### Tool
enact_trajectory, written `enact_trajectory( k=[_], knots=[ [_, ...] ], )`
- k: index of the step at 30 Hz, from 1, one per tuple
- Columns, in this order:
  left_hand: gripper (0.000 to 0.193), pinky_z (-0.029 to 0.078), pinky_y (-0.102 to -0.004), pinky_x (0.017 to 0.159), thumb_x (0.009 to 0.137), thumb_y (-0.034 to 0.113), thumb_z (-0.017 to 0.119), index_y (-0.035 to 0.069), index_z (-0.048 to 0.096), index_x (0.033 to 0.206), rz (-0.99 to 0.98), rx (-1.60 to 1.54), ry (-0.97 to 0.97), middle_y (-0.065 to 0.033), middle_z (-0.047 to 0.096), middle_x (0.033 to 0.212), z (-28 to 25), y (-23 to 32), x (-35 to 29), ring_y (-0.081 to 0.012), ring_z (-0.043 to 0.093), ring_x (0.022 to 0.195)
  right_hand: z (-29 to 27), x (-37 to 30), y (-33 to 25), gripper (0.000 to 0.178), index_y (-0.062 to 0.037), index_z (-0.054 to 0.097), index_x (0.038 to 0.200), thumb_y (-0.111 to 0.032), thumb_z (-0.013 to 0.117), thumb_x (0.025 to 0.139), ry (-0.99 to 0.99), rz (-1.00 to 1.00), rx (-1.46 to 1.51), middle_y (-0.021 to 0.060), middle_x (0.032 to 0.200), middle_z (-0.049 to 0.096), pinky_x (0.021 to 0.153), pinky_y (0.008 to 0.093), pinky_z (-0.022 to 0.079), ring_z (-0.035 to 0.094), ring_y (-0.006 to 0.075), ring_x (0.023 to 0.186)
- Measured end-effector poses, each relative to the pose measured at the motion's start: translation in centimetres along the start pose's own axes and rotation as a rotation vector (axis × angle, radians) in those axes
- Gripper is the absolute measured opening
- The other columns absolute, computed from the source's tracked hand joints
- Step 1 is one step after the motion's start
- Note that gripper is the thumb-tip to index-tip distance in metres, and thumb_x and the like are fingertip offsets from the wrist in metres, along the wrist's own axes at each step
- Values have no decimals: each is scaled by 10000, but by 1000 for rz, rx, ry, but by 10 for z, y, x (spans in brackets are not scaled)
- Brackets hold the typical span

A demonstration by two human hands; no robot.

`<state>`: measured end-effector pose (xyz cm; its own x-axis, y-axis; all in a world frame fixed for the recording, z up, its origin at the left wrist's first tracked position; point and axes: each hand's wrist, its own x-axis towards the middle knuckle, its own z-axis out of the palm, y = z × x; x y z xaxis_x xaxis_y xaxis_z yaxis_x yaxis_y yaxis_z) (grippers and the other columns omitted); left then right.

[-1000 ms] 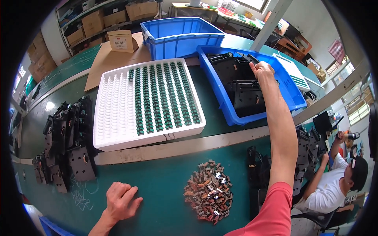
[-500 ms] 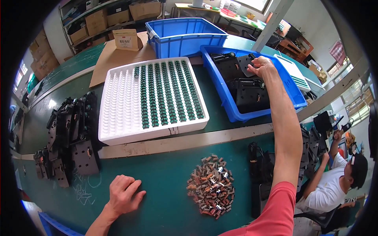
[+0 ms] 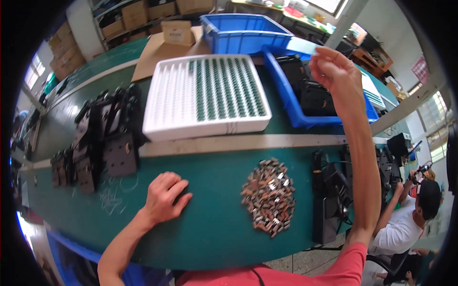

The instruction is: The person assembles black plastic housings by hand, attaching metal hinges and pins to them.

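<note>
My left hand [image 3: 167, 196] rests on the green tabletop in a loose fist, its thumb sticking out and nothing showing in it. To its right lies a heap of small metal-and-brown clip-like parts [image 3: 269, 198], apart from the hand. My right hand [image 3: 335, 71] is raised at the blue bin [image 3: 299, 119] on the right, fingers curled in. Whatever it may hold is hidden and blurred. Beside and below it in the bin lie black plate assemblies [image 3: 317, 99] with holes.
A white foam tray [image 3: 200, 131] partly filled with rows of green cylindrical parts stands beyond the rail. More black assemblies [image 3: 121, 152] are stacked at left. Black devices with cables [image 3: 325, 205] stand at right. Behind are an upper blue crate [image 3: 245, 40] and a co-worker [image 3: 405, 214].
The whole view has shifted, so the table sits higher and further right. My right hand's fingers have curled in, and the black plate no longer shows clearly between them. My left hand stays put.
</note>
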<state>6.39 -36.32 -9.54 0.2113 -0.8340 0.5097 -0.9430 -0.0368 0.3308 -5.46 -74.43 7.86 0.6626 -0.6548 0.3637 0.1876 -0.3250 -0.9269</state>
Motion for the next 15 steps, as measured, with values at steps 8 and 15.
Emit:
enact_trajectory(
  k=[8,15],
  knots=[
    [268,500,-393,700,699,99,781,18,643,914,6,-1,24,-121,575,858,5,-10,0,-308,594,784,84,-175,-30,233,-16,650,1068,-116,644,858,-1337,62,-530,203,952,674,775,451,543,662,389,892],
    [230,525,-408,676,732,143,743,48,649,919,32,46,87,-110,584,847,6,-17,-21,-298,627,795,110,-254,-36,267,-20,658,1086,-80,691,827,-1351,76,-495,156,886,665,690,397,512,655,346,792]
  ],
)
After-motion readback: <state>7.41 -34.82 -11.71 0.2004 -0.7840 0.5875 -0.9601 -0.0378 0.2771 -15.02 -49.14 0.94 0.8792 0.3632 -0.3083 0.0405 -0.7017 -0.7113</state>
